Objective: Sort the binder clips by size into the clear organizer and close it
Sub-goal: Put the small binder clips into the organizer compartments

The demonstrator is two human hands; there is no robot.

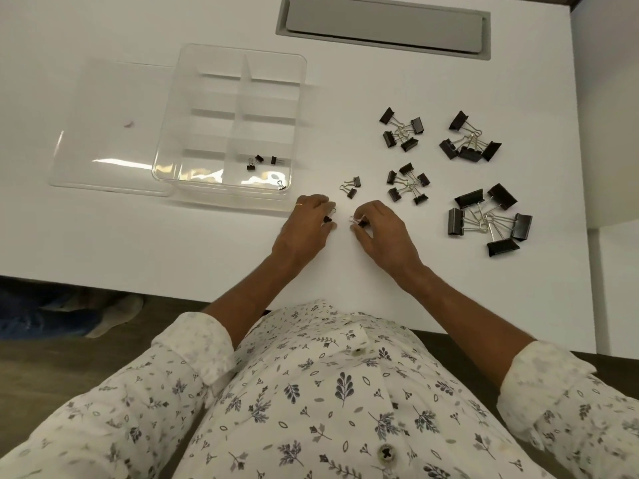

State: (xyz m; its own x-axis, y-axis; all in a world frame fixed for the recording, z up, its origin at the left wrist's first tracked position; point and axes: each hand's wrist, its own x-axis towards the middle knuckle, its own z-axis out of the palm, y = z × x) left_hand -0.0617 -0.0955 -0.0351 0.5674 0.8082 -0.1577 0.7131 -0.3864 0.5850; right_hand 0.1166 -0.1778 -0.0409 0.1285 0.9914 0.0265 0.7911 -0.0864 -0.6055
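Note:
The clear organizer [193,98] stands open on the white table, with several tiny black binder clips [257,161] in its near right compartment. Its clear lid [103,140] lies flat to the left. My left hand [307,226] pinches a tiny clip [327,219] just off the organizer's near right corner. My right hand [383,233] pinches another tiny clip [359,222] beside it. Two more tiny clips [352,186] lie just beyond my hands. To the right lie piles of small clips [408,183], medium clips [401,129], larger clips [468,140] and the largest clips [489,217].
A grey cable flap [383,25] is set into the table [345,81] at the back. The table's near edge runs below my forearms, and its right edge lies just past the clip piles. A person's shoes [103,316] show under the table at the left.

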